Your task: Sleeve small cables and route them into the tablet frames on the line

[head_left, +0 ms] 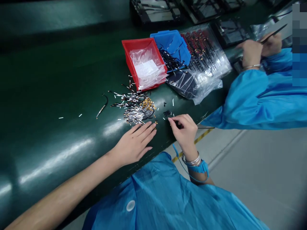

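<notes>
On the green work surface lies a pile of short cables (134, 111) with silvery-white sleeves, black leads and gold-coloured ends. My left hand (136, 142) rests flat at the near edge of this pile, fingers stretched out and slightly apart. To its right, my right hand (184, 129) has thumb and index finger pinched together; whatever is between them, if anything, is too small to make out. Just beyond those fingertips sits a small cluster of black bits (167, 113), with thin white strips scattered around. A single cable (102, 108) lies apart, left of the pile.
Behind the pile stand a red bin (130, 64) with clear plastic bags and a blue bin (183, 48) of black cables. Bagged cables (203, 54) lie to their right. At the right, a co-worker's hands (251, 52) hold a dark thin tool. Black trays (155, 12) line the back.
</notes>
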`<state>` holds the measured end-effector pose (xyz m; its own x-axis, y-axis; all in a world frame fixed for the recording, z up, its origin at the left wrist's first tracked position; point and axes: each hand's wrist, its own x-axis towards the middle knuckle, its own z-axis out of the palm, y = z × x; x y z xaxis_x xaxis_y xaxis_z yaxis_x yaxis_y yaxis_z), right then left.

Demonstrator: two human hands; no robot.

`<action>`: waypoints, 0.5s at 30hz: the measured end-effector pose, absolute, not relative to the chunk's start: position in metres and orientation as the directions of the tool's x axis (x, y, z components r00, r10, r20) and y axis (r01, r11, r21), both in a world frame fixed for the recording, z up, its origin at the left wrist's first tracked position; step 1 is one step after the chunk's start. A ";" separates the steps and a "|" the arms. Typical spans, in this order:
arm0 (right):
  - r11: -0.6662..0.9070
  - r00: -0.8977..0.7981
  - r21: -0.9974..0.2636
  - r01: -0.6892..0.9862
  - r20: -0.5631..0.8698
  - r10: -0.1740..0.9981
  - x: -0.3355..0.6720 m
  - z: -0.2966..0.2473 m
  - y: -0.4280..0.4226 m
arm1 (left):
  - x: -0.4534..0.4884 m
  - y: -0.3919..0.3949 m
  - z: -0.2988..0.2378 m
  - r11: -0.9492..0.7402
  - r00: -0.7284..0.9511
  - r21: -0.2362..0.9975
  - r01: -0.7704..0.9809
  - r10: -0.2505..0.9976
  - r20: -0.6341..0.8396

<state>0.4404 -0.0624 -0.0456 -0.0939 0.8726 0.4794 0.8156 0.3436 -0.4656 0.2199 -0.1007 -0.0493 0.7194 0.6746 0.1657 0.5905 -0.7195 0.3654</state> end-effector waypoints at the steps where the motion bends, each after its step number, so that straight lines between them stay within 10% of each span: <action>1: 0.327 -0.093 -0.445 0.833 0.471 0.877 0.444 -0.044 -0.064 | 0.219 -0.101 -0.050 -0.716 0.718 0.377 0.587 0.676 0.166; 15: 0.518 -0.361 -0.240 0.821 0.485 0.797 0.439 -0.045 -0.044 | 0.220 -0.102 -0.051 -0.705 0.728 0.411 0.578 0.673 0.129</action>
<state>0.4389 -0.0436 -0.0453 -0.3608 0.7968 0.4847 0.8209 0.5180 -0.2403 0.2195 -0.1022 -0.0513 0.7283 0.6730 0.1291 0.5785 -0.7048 0.4106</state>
